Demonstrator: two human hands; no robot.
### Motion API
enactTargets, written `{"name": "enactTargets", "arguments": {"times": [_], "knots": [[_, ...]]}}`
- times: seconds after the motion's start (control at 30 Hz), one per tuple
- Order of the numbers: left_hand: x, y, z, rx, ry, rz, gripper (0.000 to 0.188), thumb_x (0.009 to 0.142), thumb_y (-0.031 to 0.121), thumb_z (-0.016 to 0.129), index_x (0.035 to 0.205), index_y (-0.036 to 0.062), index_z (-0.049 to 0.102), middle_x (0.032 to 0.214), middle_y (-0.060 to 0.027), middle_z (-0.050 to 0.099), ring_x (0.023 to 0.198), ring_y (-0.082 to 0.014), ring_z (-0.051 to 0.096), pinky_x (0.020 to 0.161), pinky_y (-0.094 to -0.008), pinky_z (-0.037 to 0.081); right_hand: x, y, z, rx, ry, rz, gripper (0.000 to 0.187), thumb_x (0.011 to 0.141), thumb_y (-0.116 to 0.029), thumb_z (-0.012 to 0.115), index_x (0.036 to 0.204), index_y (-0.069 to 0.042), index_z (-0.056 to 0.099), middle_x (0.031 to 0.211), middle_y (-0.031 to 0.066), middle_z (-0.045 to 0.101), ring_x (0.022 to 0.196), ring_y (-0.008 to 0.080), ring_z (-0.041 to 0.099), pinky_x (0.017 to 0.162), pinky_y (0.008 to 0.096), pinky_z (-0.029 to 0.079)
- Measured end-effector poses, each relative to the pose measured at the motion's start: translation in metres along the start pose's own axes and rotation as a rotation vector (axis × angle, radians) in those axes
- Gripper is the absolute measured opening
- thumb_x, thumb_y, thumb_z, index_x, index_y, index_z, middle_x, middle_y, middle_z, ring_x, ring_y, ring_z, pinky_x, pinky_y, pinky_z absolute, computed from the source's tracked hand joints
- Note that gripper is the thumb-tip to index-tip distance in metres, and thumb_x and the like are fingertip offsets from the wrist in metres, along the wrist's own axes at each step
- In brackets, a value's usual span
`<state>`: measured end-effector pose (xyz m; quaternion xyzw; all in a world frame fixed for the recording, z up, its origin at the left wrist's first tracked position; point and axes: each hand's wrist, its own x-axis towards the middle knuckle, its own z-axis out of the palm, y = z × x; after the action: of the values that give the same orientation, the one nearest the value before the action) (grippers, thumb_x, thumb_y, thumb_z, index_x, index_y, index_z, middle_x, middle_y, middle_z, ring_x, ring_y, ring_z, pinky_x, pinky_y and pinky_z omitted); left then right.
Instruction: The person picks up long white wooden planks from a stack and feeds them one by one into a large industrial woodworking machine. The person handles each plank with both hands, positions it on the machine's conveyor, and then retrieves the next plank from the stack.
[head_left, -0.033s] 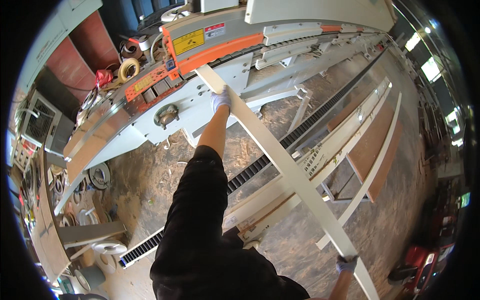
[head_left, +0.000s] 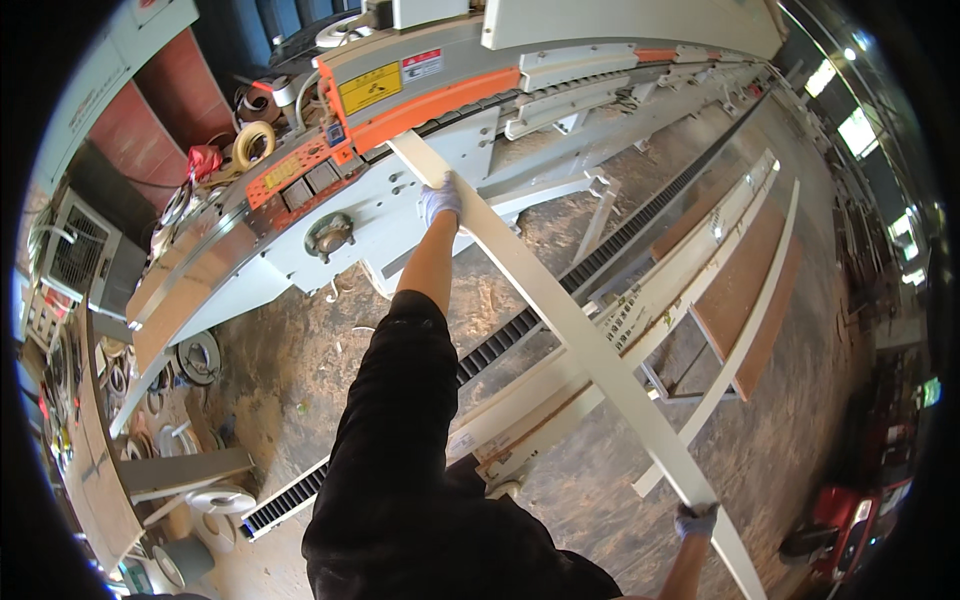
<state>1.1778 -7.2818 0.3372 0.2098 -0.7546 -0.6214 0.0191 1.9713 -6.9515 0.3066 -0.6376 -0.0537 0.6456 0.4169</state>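
A long, narrow, pale board [head_left: 570,325] slants across my view from the machine at the upper left to the lower right. My left hand [head_left: 441,200], in a light glove, grips it close to its far end. That end lies at the orange feed edge of the machine [head_left: 440,108]. Further down, near the bottom right, my right hand [head_left: 697,520], also gloved, is closed on the board's edge. The undersides of both grips are hidden. My left arm reaches forward in a black sleeve.
Under the board runs a long track with black rollers [head_left: 595,268], beside long white beams [head_left: 690,270]. Brown panels [head_left: 745,300] and another pale strip [head_left: 750,330] lie to the right. Tape rolls [head_left: 255,145] and clutter fill the left. A red vehicle [head_left: 845,530] stands lower right.
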Motion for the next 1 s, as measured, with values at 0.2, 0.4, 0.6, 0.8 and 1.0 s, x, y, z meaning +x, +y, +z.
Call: {"name": "enactTargets", "arguments": {"times": [0.2, 0.4, 0.6, 0.8, 1.0], "knots": [[-0.072, -0.036, 0.015, -0.03, -0.698, 0.082, 0.063, 0.082, 0.058, 0.062, 0.119, 0.0077, 0.054, 0.082, -0.0063, 0.06, 0.066, -0.0138, 0.055, 0.053, -0.035, 0.047, 0.04, 0.003, 0.043, -0.187, -0.224, 0.038, 0.042, 0.095, -0.049, 0.047, 0.117, -0.014, 0.055, 0.115, 0.0052, 0.061, 0.102, 0.026, 0.059, 0.079, 0.0415, 0.052], [-0.167, -0.081, -0.088, 0.237, -0.853, 0.463, 0.038, 0.092, 0.023, 0.061, 0.125, 0.0068, 0.05, 0.102, -0.005, 0.058, 0.08, -0.01, 0.053, 0.071, -0.0262, 0.047, 0.071, 0.021, 0.091, 0.05, -0.136, 0.128, 0.039, 0.081, -0.057, 0.061, 0.097, -0.021, 0.064, 0.099, 0.0009, 0.064, 0.086, 0.0257, 0.057, 0.096, 0.0577, 0.037], [-0.264, -0.105, -0.218, 0.613, -0.326, 0.924, 0.052, 0.088, 0.04, 0.062, 0.126, 0.0052, 0.052, 0.128, -0.0109, 0.054, 0.112, -0.0321, 0.056, 0.097, -0.042, 0.047, 0.073, 0.016, 0.122, -0.065, -0.217, -0.092, 0.034, 0.077, -0.05, 0.073, 0.09, -0.021, 0.061, 0.084, 0.0006, 0.06, 0.078, 0.0155, 0.058, 0.08, 0.0478, 0.046], [-0.358, -0.16, -0.28, 0.68, -0.061, 0.944, 0.061, 0.088, 0.052, 0.058, 0.125, 0.004, 0.05, 0.121, -0.0142, 0.056, 0.113, -0.0344, 0.054, 0.096, -0.0454, 0.045, 0.13, 0.066, 0.061, -1.455, 0.156, -0.732, 0.072, 0.076, -0.054, 0.069, 0.127, -0.005, 0.055, 0.124, 0.0186, 0.06, 0.119, 0.0325, 0.055, 0.097, 0.0401, 0.043], [-0.441, -0.22, -0.251, 0.535, -0.621, 0.382, 0.049, 0.082, 0.008, 0.068, 0.127, 0.0072, 0.048, 0.119, -0.0082, 0.056, 0.102, -0.021, 0.055, 0.089, -0.0337, 0.047, 0.161, 0.119, 0.019, -0.986, -0.365, -0.114, 0.057, 0.084, -0.048, 0.067, 0.124, -0.011, 0.053, 0.108, 0.0123, 0.063, 0.105, 0.0268, 0.059, 0.08, 0.0424, 0.052]]}}
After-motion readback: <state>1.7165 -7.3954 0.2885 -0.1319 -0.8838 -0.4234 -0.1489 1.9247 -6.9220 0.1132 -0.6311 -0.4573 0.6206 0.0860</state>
